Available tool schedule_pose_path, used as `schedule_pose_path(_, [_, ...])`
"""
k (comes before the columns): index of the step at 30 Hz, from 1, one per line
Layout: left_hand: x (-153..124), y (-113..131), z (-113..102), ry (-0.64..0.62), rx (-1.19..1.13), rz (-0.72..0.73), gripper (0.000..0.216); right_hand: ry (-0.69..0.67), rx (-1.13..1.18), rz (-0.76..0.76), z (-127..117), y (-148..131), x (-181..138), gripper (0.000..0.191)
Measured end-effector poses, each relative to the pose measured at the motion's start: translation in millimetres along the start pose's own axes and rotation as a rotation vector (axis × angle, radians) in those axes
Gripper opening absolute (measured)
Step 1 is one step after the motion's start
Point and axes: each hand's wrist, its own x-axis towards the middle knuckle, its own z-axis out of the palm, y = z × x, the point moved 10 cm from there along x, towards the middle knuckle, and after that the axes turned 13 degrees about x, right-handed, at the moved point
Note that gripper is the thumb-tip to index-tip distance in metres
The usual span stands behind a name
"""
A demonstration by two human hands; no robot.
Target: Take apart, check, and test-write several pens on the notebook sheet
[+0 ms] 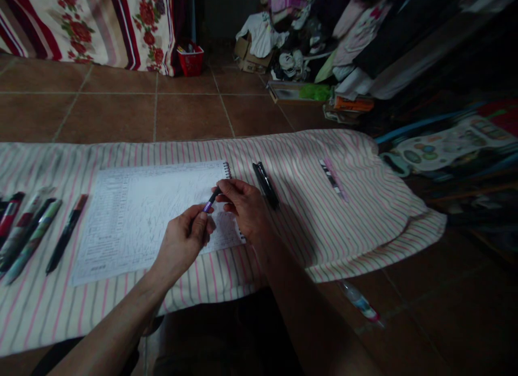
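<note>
Both forearms reach in from the near edge of the striped cloth [364,219] and meet over the right part of the notebook [133,214]. The left hand [184,241] is curled, knuckles up, with thumb and forefinger pinched on the lower end of the purple pen [210,203]. The right hand [243,203] bends at the wrist, and its fingertips close narrowly on the pen's dark upper end. The pen slants between the two hands, just above the page and near the spiral binding.

There is one notebook, open flat on the middle of the cloth, its page covered in scribbled strokes. Along the cloth's left edge lies a row of pens [34,238]. I count five, though the dim light and the frame's edge make that unsure. Two black pens [266,184] lie side by side just beside the notebook's right edge, close to the right hand. Nearer the cloth's right end rests a striped pen [331,177] with a pink one touching it. One more pen [360,302] lies on the floor tiles off the near right corner.

Beyond the far edge stand a red basket [190,60], a floral blanket [101,25] and a heap of clothes [307,36].
</note>
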Motion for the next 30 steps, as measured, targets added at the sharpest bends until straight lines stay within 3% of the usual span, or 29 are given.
schedule_pose_path(8, [3, 3, 0, -0.015, -0.140, -0.040, 0.026, -0.105, 0.054, 0.062, 11, -2, -6, 0.032])
schedule_pose_path(12, [3, 2, 3, -0.052, -0.192, -0.078, 0.026, -0.127, 0.093, 0.073, 12, 0, -5, 0.023])
schedule_pose_path(18, [2, 3, 1, -0.031, -0.169, -0.044, 0.026, -0.066, 0.065, 0.070, 7, 1, -2, 0.014])
schedule_pose_path(30, [2, 5, -8, 0.038, 0.008, 0.009, 0.026, -0.003, 0.044, 0.049, 3, -2, -1, 0.020])
